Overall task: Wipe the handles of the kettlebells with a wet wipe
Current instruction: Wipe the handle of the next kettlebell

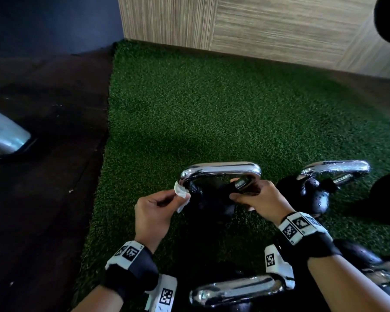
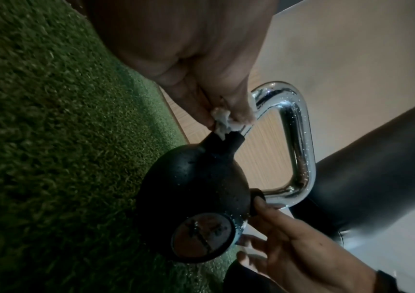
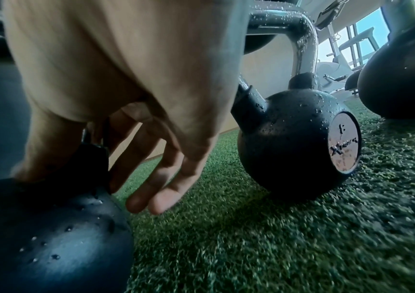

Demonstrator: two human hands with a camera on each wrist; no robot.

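Fingers of our left hand [image 1: 152, 212] pinch the wet wipe [image 1: 181, 192] against the lower left leg of the chrome handle [image 1: 221, 168], just above the black neck of the kettlebell [image 2: 191, 190]. Across from it our right hand [image 1: 261, 200] steadies the other leg: the thumb and a finger are on the black neck there, while the remaining fingers hang loose beside the ball. We judge the wiping to be in progress on this one. Beyond the right hand a second kettlebell [image 3: 299, 146] carries many water drops on its handle, and a third handle [image 1: 239, 289] lies below our wrists; whether these were wiped we cannot tell. All the kettlebells stand on green artificial turf [image 1: 212, 109]. Left of the left hand lies a dark floor [image 1: 43, 176], and far ahead a wood-patterned wall [image 1: 268, 25] closes the corner.
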